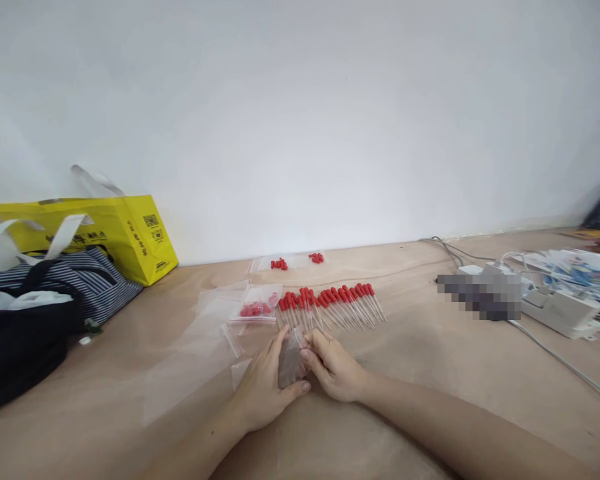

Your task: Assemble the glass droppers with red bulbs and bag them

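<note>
My left hand point(269, 387) is closed around the left side of a small clear plastic bag point(291, 357), its thumb along the near edge. On the opposite side, my right hand point(333, 367) pinches the bag's edge between thumb and fingers. Just beyond both hands lies a row of glass droppers point(353, 307) with red rubber bulbs, bulb ends pointing away from me. A clear zip bag point(253, 293) holding loose red bulbs point(255, 309) rests left of the row. What the bag in my hands contains, if anything, I cannot make out.
More red bulbs point(279, 265) lie on clear plastic by the wall. Flat clear plastic point(185, 363) covers the table at left. A yellow bag point(140, 240), striped bag point(105, 283) and black bag point(25, 353) stand far left. Power strips point(563, 310), cables and papers point(580, 267) occupy the right.
</note>
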A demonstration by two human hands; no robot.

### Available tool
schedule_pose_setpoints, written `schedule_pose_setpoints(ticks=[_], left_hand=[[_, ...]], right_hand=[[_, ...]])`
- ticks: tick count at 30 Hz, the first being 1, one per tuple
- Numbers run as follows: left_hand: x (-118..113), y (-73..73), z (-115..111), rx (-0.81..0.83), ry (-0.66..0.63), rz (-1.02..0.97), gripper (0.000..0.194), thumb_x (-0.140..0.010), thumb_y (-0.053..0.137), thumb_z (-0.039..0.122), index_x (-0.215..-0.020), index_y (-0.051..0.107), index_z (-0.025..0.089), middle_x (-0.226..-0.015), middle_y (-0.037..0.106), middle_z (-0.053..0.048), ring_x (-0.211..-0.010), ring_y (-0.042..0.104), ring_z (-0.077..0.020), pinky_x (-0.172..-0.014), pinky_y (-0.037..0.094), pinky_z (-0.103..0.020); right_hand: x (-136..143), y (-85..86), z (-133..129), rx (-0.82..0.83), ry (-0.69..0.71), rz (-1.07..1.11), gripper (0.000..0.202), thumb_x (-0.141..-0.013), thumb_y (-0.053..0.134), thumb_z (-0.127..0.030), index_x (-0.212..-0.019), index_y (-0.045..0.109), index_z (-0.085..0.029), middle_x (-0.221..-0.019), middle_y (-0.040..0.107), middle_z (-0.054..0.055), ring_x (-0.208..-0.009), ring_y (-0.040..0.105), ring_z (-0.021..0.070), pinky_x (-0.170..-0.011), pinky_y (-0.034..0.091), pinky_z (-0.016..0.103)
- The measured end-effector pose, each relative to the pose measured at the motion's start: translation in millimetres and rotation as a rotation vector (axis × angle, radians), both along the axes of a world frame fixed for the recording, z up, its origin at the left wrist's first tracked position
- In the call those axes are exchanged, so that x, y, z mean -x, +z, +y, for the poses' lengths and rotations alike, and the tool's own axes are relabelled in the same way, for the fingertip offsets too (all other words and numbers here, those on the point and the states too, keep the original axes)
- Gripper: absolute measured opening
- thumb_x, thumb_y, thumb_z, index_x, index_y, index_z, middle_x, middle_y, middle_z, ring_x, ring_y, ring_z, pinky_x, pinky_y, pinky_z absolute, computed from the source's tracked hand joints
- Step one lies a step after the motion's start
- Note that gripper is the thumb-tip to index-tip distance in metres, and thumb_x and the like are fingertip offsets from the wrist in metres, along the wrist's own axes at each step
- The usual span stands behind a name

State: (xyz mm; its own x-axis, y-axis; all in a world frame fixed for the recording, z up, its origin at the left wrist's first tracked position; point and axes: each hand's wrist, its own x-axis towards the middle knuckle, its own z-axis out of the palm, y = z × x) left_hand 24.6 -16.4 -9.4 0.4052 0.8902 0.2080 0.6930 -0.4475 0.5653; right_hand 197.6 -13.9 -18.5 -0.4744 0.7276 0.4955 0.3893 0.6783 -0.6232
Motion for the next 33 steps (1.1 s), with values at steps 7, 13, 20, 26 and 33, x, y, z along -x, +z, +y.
schedule_pose_setpoints(ticks=[7,13,20,26,33], left_hand=[[6,8.4,-2,0.089,-0.11,0.027,0.079,-0.068,0.061,0.039,-0.133,0.018,0.025,-0.134,0.033,-0.013,-0.12,0.034,-0.0302,-0.094,0.031,-0.051],[9,4.5,1,0.08,-0.123,0.03,0.081,-0.066,0.062,0.041,-0.133,0.019,0.026,-0.134,0.034,-0.011,-0.119,0.035,-0.0311,-0.093,0.032,-0.051],[6,11.5,-4,0.093,-0.09,0.073,0.079,-0.066,0.062,0.039,-0.132,0.023,0.022,-0.133,0.036,-0.012,-0.119,0.036,-0.0304,-0.092,0.034,-0.048],[7,8.3,-1,0.08,-0.114,0.058,0.08,-0.066,0.062,0.039,-0.133,0.021,0.023,-0.134,0.035,-0.011,-0.119,0.036,-0.0296,-0.094,0.033,-0.048],[6,12.4,-3,0.113,-0.09,0.068,0.081,-0.065,0.062,0.04,-0.133,0.022,0.021,-0.134,0.035,-0.011,-0.12,0.035,-0.0298,-0.095,0.032,-0.047]], right_hand=[[-14,-1.8,19,-0.185,-0.457,-0.002,0.017,-0.084,0.039,-0.03,-0.091,0.051,-0.019,-0.086,0.06,0.005,-0.082,0.053,0.0176,-0.077,0.035,0.034],[-33,-14.5,50,-0.17,-0.74,-0.294,0.049,-0.077,0.046,-0.045,-0.116,0.045,-0.015,-0.121,0.045,0.015,-0.111,0.037,0.0291,-0.089,0.027,0.045],[-37,-20.3,58,-0.125,-0.717,-0.338,0.032,-0.079,0.046,-0.038,-0.1,0.057,-0.017,-0.113,0.049,0.013,-0.107,0.041,0.0275,-0.084,0.034,0.042],[-38,-17.7,58,-0.065,-0.781,-0.261,0.019,-0.075,0.05,-0.03,-0.083,0.06,-0.015,-0.098,0.051,0.013,-0.094,0.046,0.0257,-0.077,0.037,0.038],[-31,0.4,54,0.069,-0.927,-0.386,0.03,-0.073,0.05,-0.043,-0.067,0.063,-0.016,-0.095,0.051,0.013,-0.096,0.042,0.0291,-0.077,0.03,0.043]])
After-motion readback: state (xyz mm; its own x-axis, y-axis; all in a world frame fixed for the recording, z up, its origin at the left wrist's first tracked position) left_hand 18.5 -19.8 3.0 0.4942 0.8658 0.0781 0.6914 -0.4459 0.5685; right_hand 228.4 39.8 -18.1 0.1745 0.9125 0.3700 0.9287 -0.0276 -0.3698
